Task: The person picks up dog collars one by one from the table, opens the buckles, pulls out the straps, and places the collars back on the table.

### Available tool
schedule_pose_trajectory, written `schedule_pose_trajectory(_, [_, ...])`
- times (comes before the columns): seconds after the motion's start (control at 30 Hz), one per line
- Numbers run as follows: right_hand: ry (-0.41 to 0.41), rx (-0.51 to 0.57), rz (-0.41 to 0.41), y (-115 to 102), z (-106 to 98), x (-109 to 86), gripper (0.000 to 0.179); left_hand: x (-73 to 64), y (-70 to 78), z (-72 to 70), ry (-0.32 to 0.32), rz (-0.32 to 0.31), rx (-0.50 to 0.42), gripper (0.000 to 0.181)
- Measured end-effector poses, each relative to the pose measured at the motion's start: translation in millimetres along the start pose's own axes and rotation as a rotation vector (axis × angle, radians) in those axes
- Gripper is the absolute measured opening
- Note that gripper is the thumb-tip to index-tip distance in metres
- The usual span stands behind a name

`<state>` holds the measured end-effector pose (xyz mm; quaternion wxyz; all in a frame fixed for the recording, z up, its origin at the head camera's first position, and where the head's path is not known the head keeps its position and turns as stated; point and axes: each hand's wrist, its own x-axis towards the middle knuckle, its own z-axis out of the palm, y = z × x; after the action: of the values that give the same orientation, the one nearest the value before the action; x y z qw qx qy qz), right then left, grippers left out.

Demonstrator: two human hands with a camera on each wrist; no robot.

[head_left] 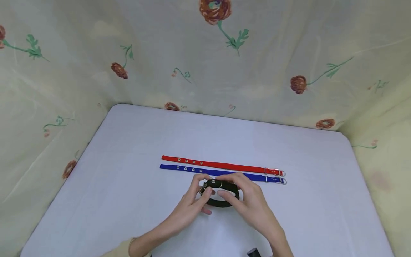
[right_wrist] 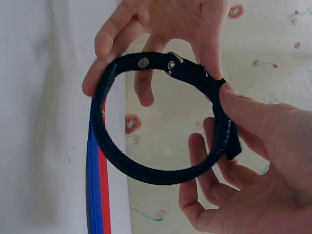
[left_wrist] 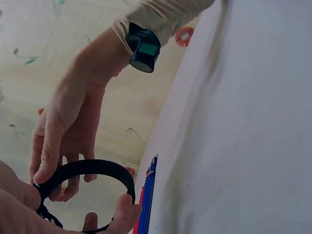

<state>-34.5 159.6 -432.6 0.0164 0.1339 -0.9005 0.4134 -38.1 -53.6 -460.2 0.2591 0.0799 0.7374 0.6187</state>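
Starting from the left of my head view, I see a cream curtain (head_left: 80, 32) printed with rust-coloured flowers and green stems, then the edge of a white desk (head_left: 135, 139). The curtain also runs along the far side and down the right.

Further in, the left ends of two flat straps come up: a red strap (head_left: 234, 166) on the far side and a blue strap (head_left: 257, 177) just nearer to me, almost parallel. Both have a row of metal eyelets toward this end.

Next I have the left hand (head_left: 189, 206), coming up from a pale sleeve (head_left: 123, 248). It grips the left part of a black collar (head_left: 221, 203), near its metal buckle (head_left: 203, 189), between the thumb and the fingers.

The collar is closed into a loop and sits between the hands, just on the near side of the blue strap. My left wrist view shows it clear of the desk surface. An eyelet and a metal ring show along its far side.

To its right, the right hand (head_left: 252, 200) grips the other side of the loop, its thumb reaching to the inside.

Below this hand, a dark cylinder (head_left: 253, 252) pokes in at the bottom edge. Beyond it, I see the metal buckles and rings of the red and blue straps at their right ends.
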Motion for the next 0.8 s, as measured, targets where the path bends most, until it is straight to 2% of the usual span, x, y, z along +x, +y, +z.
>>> schedule_pose_trajectory(0.13, [0.014, 0.045, -0.003, -2.4, 4.8, 1.6, 0.036, -2.3, -0.7, 2.0, 0.008, 0.032, -0.047, 0.045])
schedule_pose_trajectory(0.3, [0.044, 0.114, 0.025, -3.6, 8.6, 2.9, 0.031, -3.3, 0.3, 3.6, 0.046, 0.037, -0.009, 0.043])
schedule_pose_trajectory(0.47, [0.064, 0.142, 0.031, -3.9, 8.5, 1.1, 0.028, -2.8, -1.2, 2.2, 0.101, 0.112, 0.141, 0.038])
schedule_pose_trajectory(0.67, [0.036, 0.122, 0.014, -4.1, 7.0, 0.9, 0.027, -0.8, -1.0, -3.6, 0.177, 0.262, 0.357, 0.037])
schedule_pose_trajectory(0.8, [0.018, 0.071, -0.003, -4.0, 5.7, 2.6, 0.028, 0.7, 1.8, -7.8, 0.216, 0.361, 0.433, 0.031])
